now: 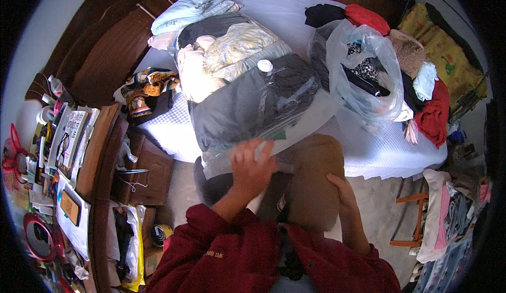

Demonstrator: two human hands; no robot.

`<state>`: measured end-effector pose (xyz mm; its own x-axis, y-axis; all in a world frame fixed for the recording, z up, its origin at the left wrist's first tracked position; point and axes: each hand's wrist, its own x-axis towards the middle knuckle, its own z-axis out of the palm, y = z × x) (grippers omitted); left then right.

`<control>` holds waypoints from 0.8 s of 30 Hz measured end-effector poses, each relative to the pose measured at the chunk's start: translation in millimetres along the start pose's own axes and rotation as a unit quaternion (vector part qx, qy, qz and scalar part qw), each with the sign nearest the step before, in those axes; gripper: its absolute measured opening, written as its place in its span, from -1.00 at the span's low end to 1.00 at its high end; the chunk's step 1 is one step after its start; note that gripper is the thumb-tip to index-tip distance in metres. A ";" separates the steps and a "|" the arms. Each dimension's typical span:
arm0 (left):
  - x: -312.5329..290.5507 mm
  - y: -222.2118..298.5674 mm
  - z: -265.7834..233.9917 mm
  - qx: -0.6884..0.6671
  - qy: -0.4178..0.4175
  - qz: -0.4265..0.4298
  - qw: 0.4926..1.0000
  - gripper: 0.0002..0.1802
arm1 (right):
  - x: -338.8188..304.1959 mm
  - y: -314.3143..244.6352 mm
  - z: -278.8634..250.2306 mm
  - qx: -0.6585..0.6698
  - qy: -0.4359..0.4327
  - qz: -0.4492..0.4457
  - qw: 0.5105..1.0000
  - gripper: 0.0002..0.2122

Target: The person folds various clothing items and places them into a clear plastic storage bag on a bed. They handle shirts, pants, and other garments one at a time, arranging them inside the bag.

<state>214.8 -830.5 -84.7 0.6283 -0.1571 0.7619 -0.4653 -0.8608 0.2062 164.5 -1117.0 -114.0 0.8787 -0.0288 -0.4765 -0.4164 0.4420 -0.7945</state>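
On the bed [363, 158]: clear plastic bag [289, 95] lay across the middle, near end reaching the bed's near edge.
Bag contents: dark folded textile [232, 116] nearer the edge, pale patterned quilt [240, 50] farther back; white round cap [265, 65] on top.
Left hand [252, 169]: at the bed's near edge, over the bag's near end, fingers somewhat apart; couldn't tell if they pinched the plastic.
Right hand [343, 190]: just off the bed's near edge, against the brown trouser leg [316, 179]; grip couldn't be told.
Bed's right half: open clear bag of clothes [336, 55], red garment [433, 116] beside it.
Bed's far left: light blue bedding [195, 11].
Left of bed: wooden desk [100, 150].
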 end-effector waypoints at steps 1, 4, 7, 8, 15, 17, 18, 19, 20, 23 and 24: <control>4.9 -10.4 1.5 0.010 -0.031 -0.017 0.999 -0.45 | 2.9 -2.6 11.5 -0.007 0.010 -0.012 1.000 -0.36; 20.9 -40.9 2.4 0.035 -0.069 -0.019 0.997 -0.60 | 20.4 -13.1 58.3 -0.013 0.027 -0.064 0.997 -0.33; 21.4 -50.8 1.3 -0.017 -0.052 0.008 0.998 -0.73 | 42.8 -13.7 104.3 0.002 0.011 -0.140 0.990 -0.30; 25.0 -52.5 0.0 -0.028 -0.040 0.027 0.998 -0.76 | 55.7 -9.5 115.5 0.002 -0.001 -0.166 0.986 -0.30; 42.3 -57.6 -13.1 -0.046 -0.021 0.064 0.997 -0.81 | 159.2 17.7 216.2 -0.147 -0.066 -0.303 0.939 -0.27; 45.8 -55.7 -15.3 -0.041 -0.026 0.070 0.996 -0.81 | 164.2 20.4 251.3 -0.149 -0.056 -0.320 0.934 -0.24; 46.0 -55.9 -16.4 -0.040 -0.034 0.077 0.996 -0.81 | 168.4 19.4 262.6 -0.144 -0.046 -0.334 0.931 -0.22; 48.9 -56.0 -17.2 -0.039 -0.042 0.086 0.995 -0.81 | 180.8 18.5 266.9 -0.188 -0.037 -0.341 0.920 -0.21; 53.7 -55.1 -20.9 -0.047 -0.020 0.085 0.995 -0.81 | 195.7 19.1 270.6 -0.231 -0.026 -0.348 0.908 -0.19; 61.7 -60.3 -27.7 -0.065 0.002 0.090 0.994 -0.87 | 193.9 8.8 282.3 -0.362 -0.084 -0.413 0.831 -0.20; 59.7 -61.3 -25.0 -0.067 -0.003 0.089 0.994 -0.87 | 183.5 2.6 282.1 -0.412 -0.096 -0.438 0.793 -0.22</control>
<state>265.2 -775.0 -36.5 0.5320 -0.3050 0.7899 -0.6478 -0.7474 0.1476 390.5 -868.2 -97.3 0.9016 0.1714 0.3972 0.4319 -0.4107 -0.8030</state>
